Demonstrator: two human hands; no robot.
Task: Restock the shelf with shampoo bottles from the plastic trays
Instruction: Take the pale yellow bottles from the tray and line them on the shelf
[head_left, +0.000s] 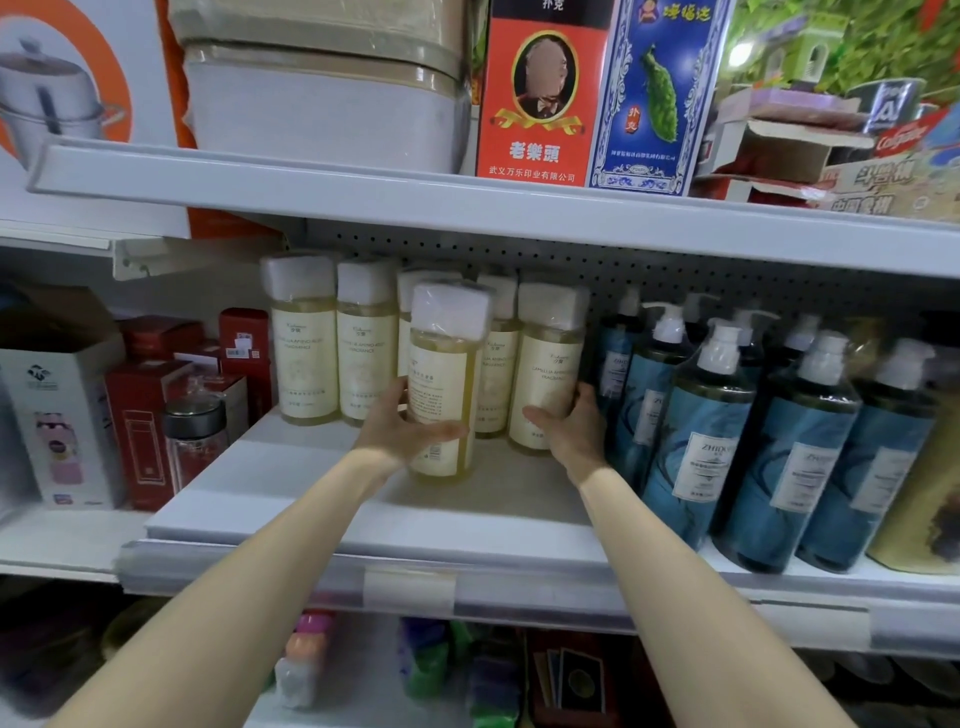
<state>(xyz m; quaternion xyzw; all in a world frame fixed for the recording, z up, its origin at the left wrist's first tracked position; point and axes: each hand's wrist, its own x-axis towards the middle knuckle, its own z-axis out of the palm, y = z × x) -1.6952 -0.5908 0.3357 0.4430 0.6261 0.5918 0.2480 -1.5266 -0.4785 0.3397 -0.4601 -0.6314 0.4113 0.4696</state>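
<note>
On the middle shelf (291, 499) stand several cream-yellow shampoo bottles with white wrapped caps. My left hand (402, 423) grips the front bottle (448, 374), which stands upright ahead of the row, its base near the shelf board. My right hand (569, 423) holds the rightmost cream bottle (548, 364) by its lower side, thumb in front. Two more cream bottles (304, 338) stand to the left, others sit behind the front one. No plastic tray is in view.
Blue pump bottles (701, 431) crowd the shelf right of my right hand. Red boxes (140, 415) and a glass jar (195, 441) stand on the left. The upper shelf (467, 208) carries boxes and hangs low over the bottle caps. Bare shelf board lies in front of the cream bottles.
</note>
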